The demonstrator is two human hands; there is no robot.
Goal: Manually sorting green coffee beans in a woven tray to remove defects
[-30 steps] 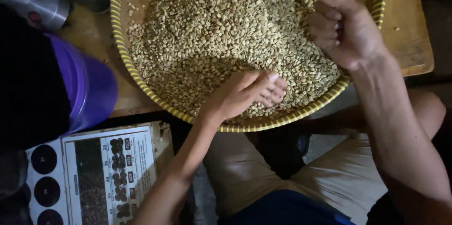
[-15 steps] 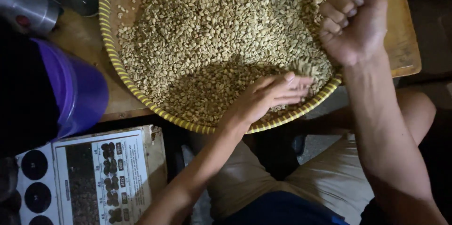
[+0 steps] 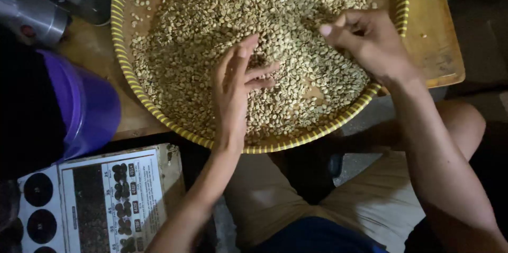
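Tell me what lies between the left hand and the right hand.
In the head view, only pale green coffee beans in the woven tray separate left hand and right hand.

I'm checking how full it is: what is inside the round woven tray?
The woven tray holds a pile of pale beans. Bare base shows at its top edge. The left hand and right hand rest on the beans, hiding those beneath.
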